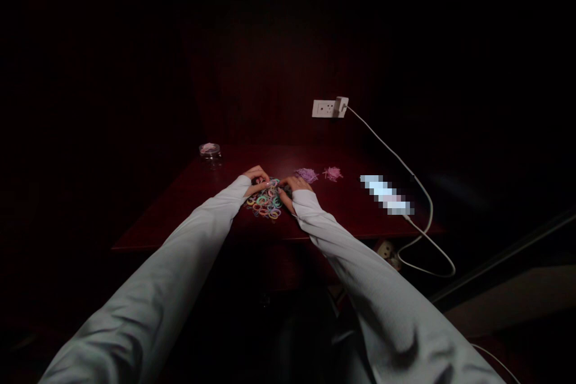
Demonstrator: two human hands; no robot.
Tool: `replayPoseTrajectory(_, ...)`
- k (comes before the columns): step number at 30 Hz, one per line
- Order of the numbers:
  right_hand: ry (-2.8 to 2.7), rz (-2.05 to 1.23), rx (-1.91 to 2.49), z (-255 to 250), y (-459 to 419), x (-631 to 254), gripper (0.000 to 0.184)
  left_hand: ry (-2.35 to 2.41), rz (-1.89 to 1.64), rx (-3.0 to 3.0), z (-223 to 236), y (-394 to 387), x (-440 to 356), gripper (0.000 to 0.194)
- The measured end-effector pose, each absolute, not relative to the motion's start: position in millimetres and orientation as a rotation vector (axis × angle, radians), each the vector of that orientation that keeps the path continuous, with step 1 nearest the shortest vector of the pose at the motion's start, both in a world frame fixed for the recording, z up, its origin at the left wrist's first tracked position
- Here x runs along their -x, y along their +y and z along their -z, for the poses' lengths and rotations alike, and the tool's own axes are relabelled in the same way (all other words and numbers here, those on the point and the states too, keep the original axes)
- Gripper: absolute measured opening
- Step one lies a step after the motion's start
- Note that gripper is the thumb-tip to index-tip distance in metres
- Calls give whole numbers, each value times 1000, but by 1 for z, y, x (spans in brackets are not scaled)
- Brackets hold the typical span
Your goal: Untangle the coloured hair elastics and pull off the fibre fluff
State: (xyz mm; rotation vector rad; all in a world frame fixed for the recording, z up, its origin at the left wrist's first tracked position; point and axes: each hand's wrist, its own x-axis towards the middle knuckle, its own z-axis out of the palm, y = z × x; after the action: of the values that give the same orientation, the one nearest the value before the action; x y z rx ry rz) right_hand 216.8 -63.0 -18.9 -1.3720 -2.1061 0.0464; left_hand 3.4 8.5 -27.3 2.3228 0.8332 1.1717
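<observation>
A loose pile of small multicoloured elastic hair bands [265,205] lies on the dark red table near its front edge. My left hand [257,176] rests at the pile's upper left, fingers bent and thumb drawn towards them; anything pinched there is too small to make out. On the right side of the pile, my right hand [296,186] reaches in, with a gap between thumb and forefinger. Just beyond it lies a heap of purple bands [306,175], and a smaller pink heap [333,174] sits further right.
A clear round container [209,151] with pinkish contents stands at the back left. To the right lies a blurred-out bright device [387,195], joined by a white cable [431,207] to a charger [342,105] in the wall socket [322,108]. The cable loops past the table's edge.
</observation>
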Motion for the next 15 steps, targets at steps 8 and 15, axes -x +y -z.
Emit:
replayPoseTrajectory(8,-2179,-84,1335,21,-60,-216,37,785,-1021,-2409,29,6,-3,32)
replayPoseTrajectory(15,-2164,-17,1321,20,-65,-220,23,797,-1025,-2441,30,8,-1,34)
